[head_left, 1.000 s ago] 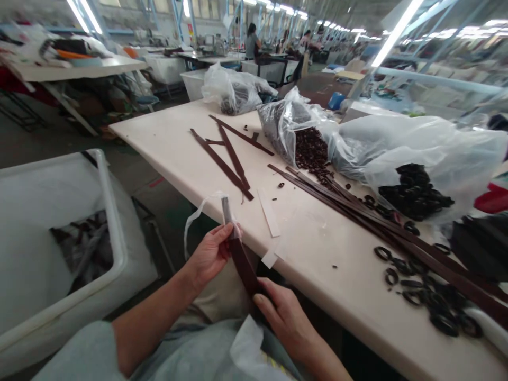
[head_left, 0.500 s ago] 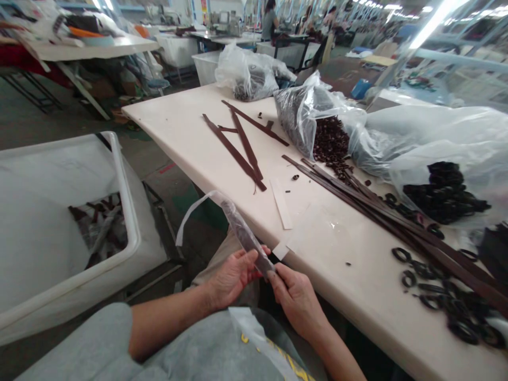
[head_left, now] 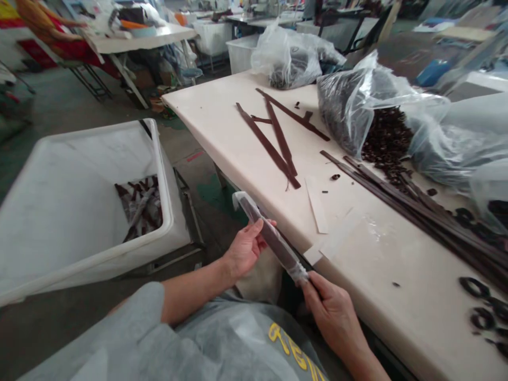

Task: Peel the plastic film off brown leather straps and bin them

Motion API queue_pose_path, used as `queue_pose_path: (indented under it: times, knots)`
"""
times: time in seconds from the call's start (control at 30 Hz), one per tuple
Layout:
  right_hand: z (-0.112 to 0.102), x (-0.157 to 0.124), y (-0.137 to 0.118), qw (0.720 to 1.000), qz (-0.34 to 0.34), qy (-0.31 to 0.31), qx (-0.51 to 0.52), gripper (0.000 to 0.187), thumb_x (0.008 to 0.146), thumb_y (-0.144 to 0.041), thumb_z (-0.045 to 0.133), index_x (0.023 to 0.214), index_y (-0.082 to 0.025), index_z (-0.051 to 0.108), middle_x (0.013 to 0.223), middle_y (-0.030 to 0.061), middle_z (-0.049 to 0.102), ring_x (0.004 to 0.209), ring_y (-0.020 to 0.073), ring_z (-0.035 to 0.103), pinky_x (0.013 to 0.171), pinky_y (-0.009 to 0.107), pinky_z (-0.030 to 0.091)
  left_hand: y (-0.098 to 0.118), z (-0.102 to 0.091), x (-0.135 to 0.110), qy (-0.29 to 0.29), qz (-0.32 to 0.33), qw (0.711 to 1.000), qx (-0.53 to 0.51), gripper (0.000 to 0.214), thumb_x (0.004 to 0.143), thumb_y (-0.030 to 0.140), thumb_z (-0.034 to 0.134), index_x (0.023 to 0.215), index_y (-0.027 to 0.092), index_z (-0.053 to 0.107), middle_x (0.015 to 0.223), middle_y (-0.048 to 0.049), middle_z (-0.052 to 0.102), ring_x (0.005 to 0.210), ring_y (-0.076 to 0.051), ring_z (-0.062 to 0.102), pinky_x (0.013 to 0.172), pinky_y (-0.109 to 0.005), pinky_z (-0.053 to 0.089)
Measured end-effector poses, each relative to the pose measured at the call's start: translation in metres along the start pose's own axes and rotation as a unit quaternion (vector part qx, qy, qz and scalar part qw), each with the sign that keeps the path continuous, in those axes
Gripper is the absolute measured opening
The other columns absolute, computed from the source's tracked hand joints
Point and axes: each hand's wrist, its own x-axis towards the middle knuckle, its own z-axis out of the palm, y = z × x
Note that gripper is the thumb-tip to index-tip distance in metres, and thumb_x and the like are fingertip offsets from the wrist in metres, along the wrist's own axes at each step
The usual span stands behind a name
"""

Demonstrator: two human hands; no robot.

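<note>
A dark brown strap in a clear plastic sleeve [head_left: 280,244] runs slantwise between my hands, just off the table's near edge. My left hand [head_left: 246,247] pinches it around its middle, thumb on top. Fingers of my right hand [head_left: 327,301] are closed on its lower end, where the plastic is bunched. The far end of the sleeve sticks out past my left hand. On the table beyond lie several loose brown straps [head_left: 266,144]. A narrow white strip [head_left: 316,205] rests closer to me.
The white table [head_left: 222,124] holds clear bags [head_left: 345,114] of small dark parts, a bundle of long brown straps [head_left: 381,198] and black rings [head_left: 474,287]. To my left stands a white bin [head_left: 95,259] with wrapped straps [head_left: 141,203] inside. A person [head_left: 51,32] sits at the far left.
My right hand has slid down and right to the sleeve's lower end, so more of the strap shows between my hands. The loose plastic tail no longer trails left. The view has swung left.
</note>
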Motion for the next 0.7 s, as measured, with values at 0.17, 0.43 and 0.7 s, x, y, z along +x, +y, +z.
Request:
queue_pose_path:
  times: [0.17, 0.43, 0.7]
  knots:
    - [0.005, 0.005, -0.003, 1.000, -0.005, 0.017, 0.001, 0.039, 0.097, -0.042, 0.042, 0.066, -0.021, 0.051, 0.053, -0.0027, 0.049, 0.048, 0.0136, 0.047, 0.049, 0.023, 0.032, -0.015, -0.005, -0.008, -0.038, -0.111, 0.991, 0.064, 0.036, 0.065, 0.033, 0.089, 0.089, 0.010, 0.076, 0.087, -0.0101, 0.075, 0.076, -0.016, 0.068, 0.067, -0.024, 0.052]
    - [0.014, -0.006, 0.004, 1.000, 0.010, -0.007, 0.012, 0.037, 0.097, -0.037, 0.042, 0.065, -0.021, 0.048, 0.054, -0.0042, 0.045, 0.049, 0.0122, 0.043, 0.049, 0.023, 0.029, -0.004, -0.011, 0.009, 0.012, -0.017, 0.999, 0.030, 0.023, 0.078, 0.030, 0.079, 0.092, 0.012, 0.074, 0.094, -0.0087, 0.076, 0.081, -0.017, 0.070, 0.074, -0.026, 0.056]
    - [0.007, -0.014, 0.010, 1.000, 0.003, 0.011, 0.013, 0.034, 0.097, -0.036, 0.041, 0.067, -0.020, 0.047, 0.057, -0.0032, 0.050, 0.051, 0.0125, 0.045, 0.052, 0.024, 0.028, 0.003, -0.009, 0.002, -0.024, 0.000, 0.999, 0.041, 0.037, 0.071, 0.035, 0.084, 0.102, 0.016, 0.074, 0.104, -0.0080, 0.076, 0.086, -0.017, 0.070, 0.078, -0.027, 0.055]
